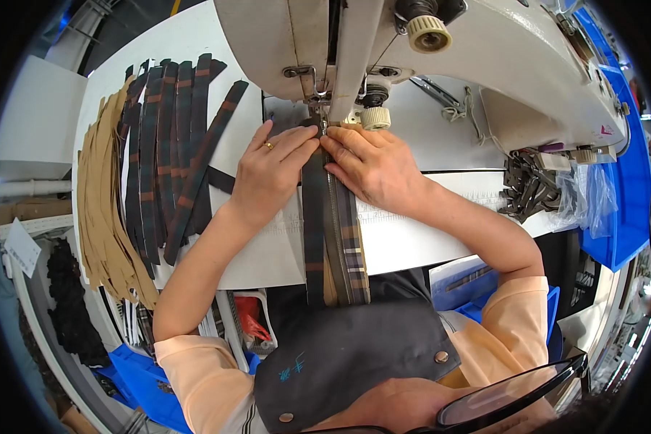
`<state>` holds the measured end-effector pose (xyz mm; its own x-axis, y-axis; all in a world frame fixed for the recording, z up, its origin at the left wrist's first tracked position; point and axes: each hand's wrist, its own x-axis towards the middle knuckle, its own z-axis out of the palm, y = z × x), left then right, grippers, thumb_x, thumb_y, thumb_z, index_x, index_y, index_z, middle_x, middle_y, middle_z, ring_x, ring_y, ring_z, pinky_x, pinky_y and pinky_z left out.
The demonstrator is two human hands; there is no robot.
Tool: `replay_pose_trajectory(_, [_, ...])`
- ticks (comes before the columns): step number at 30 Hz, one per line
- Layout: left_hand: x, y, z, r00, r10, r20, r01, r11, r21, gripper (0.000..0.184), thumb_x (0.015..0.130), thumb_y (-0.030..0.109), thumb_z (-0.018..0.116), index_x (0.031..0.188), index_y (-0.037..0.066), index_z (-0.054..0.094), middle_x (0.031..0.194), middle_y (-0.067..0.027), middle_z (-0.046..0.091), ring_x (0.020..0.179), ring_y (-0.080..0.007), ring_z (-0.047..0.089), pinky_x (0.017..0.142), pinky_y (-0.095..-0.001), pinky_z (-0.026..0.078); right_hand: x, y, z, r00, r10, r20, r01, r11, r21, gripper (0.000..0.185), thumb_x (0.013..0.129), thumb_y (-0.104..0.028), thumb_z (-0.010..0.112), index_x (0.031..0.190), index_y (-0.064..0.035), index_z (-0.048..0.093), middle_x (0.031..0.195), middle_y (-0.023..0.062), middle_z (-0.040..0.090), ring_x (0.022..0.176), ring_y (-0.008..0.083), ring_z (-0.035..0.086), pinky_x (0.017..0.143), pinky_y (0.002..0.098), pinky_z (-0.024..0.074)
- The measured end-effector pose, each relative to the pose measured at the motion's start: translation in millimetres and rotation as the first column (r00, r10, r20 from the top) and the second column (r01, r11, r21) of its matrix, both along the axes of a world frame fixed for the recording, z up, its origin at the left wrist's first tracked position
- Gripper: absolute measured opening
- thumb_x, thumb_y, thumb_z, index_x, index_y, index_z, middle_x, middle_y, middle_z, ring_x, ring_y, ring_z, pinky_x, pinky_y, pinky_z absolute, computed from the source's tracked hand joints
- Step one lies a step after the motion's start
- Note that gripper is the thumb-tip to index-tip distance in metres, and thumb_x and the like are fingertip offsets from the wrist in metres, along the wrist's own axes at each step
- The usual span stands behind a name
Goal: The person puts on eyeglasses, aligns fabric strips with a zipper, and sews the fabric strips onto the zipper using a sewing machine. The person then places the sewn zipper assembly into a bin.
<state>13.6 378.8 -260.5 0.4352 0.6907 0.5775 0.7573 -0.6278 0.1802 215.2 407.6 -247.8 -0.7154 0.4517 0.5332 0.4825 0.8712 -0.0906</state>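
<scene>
A long zipper strip (333, 239) with dark plaid and tan fabric runs from the sewing machine's needle area (322, 108) down over the table edge onto the dark apron. My left hand (271, 163) presses the strip's left side near the presser foot, fingers together, a ring on one finger. On the other side, my right hand (372, 163) has its fingertips pinched on the strip beside the zipper teeth. Both hands' fingertips nearly meet just below the needle. The strip's upper end is partly hidden under the machine head.
Plaid strips (170, 145) and tan strips (108, 195) lie in piles at the left. Scissors (437, 90) rest behind the machine arm (513, 58). Dark zipper pieces (532, 184) and a plastic bag (589, 195) are at the right, beside a blue bin (622, 224).
</scene>
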Motion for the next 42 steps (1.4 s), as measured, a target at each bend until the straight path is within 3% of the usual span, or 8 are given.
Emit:
replay_pose_trajectory(5, [4, -3, 2, 0.999, 0.032, -0.035, -0.033, 0.999, -0.025, 0.03, 0.072, 0.005, 0.067, 0.101, 0.007, 0.064, 0.112, -0.0021, 0.062, 0.1, -0.0162, 0.063, 0.1, -0.0515, 0.036, 2, -2, 5, 1.0, -0.01, 0.003, 0.01, 0.997, -0.078, 0.033, 0.072, -0.02, 0.071, 0.098, -0.001, 0.063, 0.086, 0.0044, 0.056, 0.078, 0.0192, 0.055, 0.066, 0.0301, 0.0458])
replay_pose_trajectory(14, [2, -6, -4, 0.998, 0.065, -0.02, -0.066, 0.996, -0.055, 0.031, 0.072, 0.004, 0.065, 0.103, 0.009, 0.066, 0.108, -0.0019, 0.061, 0.095, -0.0183, 0.063, 0.102, -0.0526, 0.033, 2, 0, 6, 1.0, 0.0, -0.01, -0.001, 0.995, -0.101, 0.03, 0.072, -0.02, 0.072, 0.095, -0.0021, 0.062, 0.088, 0.0046, 0.058, 0.079, 0.0208, 0.055, 0.067, 0.0318, 0.0459])
replay_pose_trajectory(18, [-2, -6, 5, 0.996, 0.088, 0.011, -0.088, 0.995, 0.041, 0.03, 0.073, 0.003, 0.064, 0.102, 0.007, 0.065, 0.106, -0.0016, 0.062, 0.093, -0.0181, 0.063, 0.102, -0.0538, 0.032, 2, -1, 5, 1.0, -0.003, 0.006, 0.004, 0.994, -0.105, 0.032, 0.073, -0.02, 0.071, 0.098, -0.0018, 0.063, 0.09, 0.0048, 0.058, 0.081, 0.0209, 0.055, 0.069, 0.0314, 0.046])
replay_pose_trajectory(23, [-4, -7, 1, 0.996, 0.083, -0.038, -0.083, 0.996, -0.01, 0.027, 0.074, 0.002, 0.064, 0.101, 0.006, 0.065, 0.105, -0.0011, 0.062, 0.093, -0.0172, 0.063, 0.102, -0.0536, 0.032, 2, -1, 3, 1.0, -0.002, -0.006, 0.002, 0.996, -0.092, 0.037, 0.074, -0.019, 0.071, 0.105, -0.0017, 0.063, 0.092, 0.0051, 0.058, 0.083, 0.0207, 0.054, 0.071, 0.0312, 0.0462])
replay_pose_trajectory(30, [-4, -8, 1, 0.995, 0.091, -0.042, -0.093, 0.994, -0.051, 0.026, 0.075, 0.002, 0.064, 0.101, 0.006, 0.065, 0.105, -0.0006, 0.062, 0.093, -0.0165, 0.063, 0.103, -0.0534, 0.031, 2, 0, 2, 1.0, 0.013, -0.005, -0.013, 0.995, -0.103, 0.036, 0.073, -0.019, 0.071, 0.104, -0.0018, 0.064, 0.094, 0.0049, 0.058, 0.083, 0.0204, 0.054, 0.072, 0.0317, 0.0465])
replay_pose_trajectory(33, [-2, -9, 6, 0.991, 0.105, -0.078, -0.108, 0.994, -0.029, 0.027, 0.075, 0.002, 0.063, 0.102, 0.005, 0.065, 0.105, -0.0009, 0.062, 0.094, -0.0164, 0.064, 0.105, -0.0542, 0.028, 2, 0, 2, 1.0, 0.011, -0.013, -0.012, 0.995, -0.1, 0.035, 0.073, -0.019, 0.071, 0.103, -0.0019, 0.064, 0.094, 0.0047, 0.058, 0.083, 0.0203, 0.054, 0.072, 0.0317, 0.0465])
replay_pose_trajectory(36, [1, -7, 8, 0.997, 0.072, -0.003, -0.072, 0.995, 0.064, 0.028, 0.076, 0.002, 0.063, 0.104, 0.005, 0.065, 0.106, -0.0016, 0.063, 0.094, -0.0157, 0.064, 0.106, -0.0552, 0.026, 2, 0, 3, 1.0, 0.013, -0.01, -0.014, 0.995, -0.098, 0.035, 0.073, -0.019, 0.071, 0.102, -0.0015, 0.064, 0.095, 0.0049, 0.058, 0.083, 0.0202, 0.054, 0.071, 0.0318, 0.0467])
replay_pose_trajectory(42, [5, -2, -4, 0.998, 0.053, -0.015, -0.053, 0.999, 0.011, 0.024, 0.077, 0.002, 0.063, 0.1, 0.006, 0.065, 0.108, -0.0019, 0.064, 0.095, -0.0141, 0.065, 0.107, -0.0556, 0.024, 2, -1, 5, 1.0, 0.004, -0.001, -0.004, 0.995, -0.099, 0.036, 0.072, -0.019, 0.071, 0.1, 0.0006, 0.062, 0.095, 0.0064, 0.058, 0.084, 0.0209, 0.056, 0.071, 0.0318, 0.0476])
